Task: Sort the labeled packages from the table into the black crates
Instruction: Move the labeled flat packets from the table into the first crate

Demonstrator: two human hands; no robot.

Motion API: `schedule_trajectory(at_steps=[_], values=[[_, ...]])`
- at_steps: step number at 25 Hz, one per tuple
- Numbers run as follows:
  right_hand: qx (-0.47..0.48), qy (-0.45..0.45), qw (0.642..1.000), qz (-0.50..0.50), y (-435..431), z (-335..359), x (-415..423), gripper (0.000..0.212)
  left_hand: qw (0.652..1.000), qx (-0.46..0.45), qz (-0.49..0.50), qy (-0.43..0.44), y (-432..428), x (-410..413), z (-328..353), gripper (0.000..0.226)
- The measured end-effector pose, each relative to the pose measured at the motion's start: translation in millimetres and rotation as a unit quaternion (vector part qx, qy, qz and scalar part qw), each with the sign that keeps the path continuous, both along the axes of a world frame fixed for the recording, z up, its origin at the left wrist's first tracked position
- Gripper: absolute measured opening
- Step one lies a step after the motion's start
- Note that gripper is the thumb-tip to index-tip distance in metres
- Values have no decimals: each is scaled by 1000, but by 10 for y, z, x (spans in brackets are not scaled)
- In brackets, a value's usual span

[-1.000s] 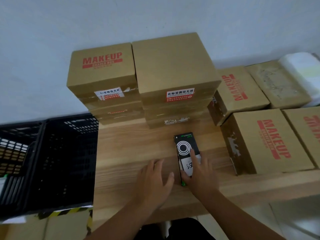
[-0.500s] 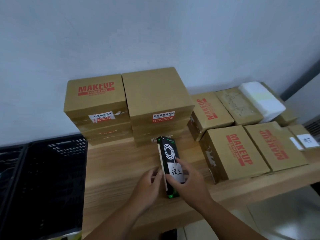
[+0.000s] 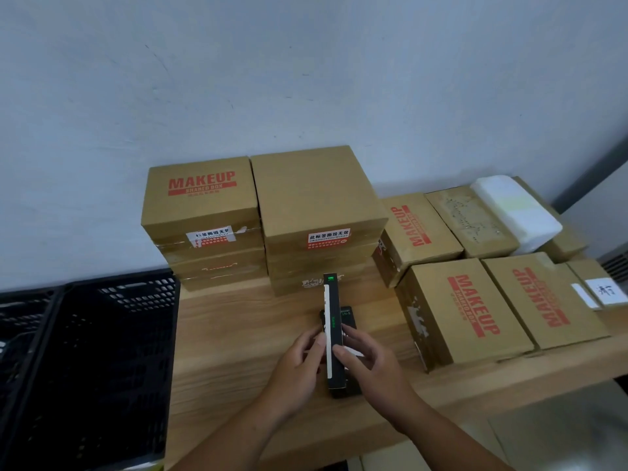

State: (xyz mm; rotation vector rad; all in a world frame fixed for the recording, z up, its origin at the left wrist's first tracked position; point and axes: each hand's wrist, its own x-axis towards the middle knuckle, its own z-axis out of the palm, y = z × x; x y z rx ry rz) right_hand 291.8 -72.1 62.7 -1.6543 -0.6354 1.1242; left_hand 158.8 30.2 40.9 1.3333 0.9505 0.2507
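A slim black package with green print stands on its long edge on the wooden table, just in front of the cardboard stacks. My left hand grips its left side and my right hand grips its right side. A flat black face with a white label shows partly under my right fingers; I cannot tell whether it belongs to the same package. Two black crates stand to the left of the table, below its top.
Two stacks of brown MAKEUP boxes with red and white stickers stand at the back against the wall. More brown boxes lie flat on the right, one with a white label. A white padded parcel rests on the far right boxes.
The black package lay flat on the table under my right hand. Both hands have taken hold of it and turned it up onto its edge. My view has lifted and pulled back.
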Motion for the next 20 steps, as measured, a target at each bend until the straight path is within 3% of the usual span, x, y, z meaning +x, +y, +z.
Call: schedule_trajectory(at_steps=[4,7,12,20], values=[[-2,20,999,30,48,27,-15,30,1000,0,1,24,35,-7,44,49],[1,-17,999,37,71,52,-19,31,998,31,31,35,63,-22,42,56],[2,-78,997,-10,105,-83,69,45,992,91,60,64,95,-119,-8,48],[6,-110,994,5,166,-160,87,44,988,89,111,59,47,-220,-12,36]])
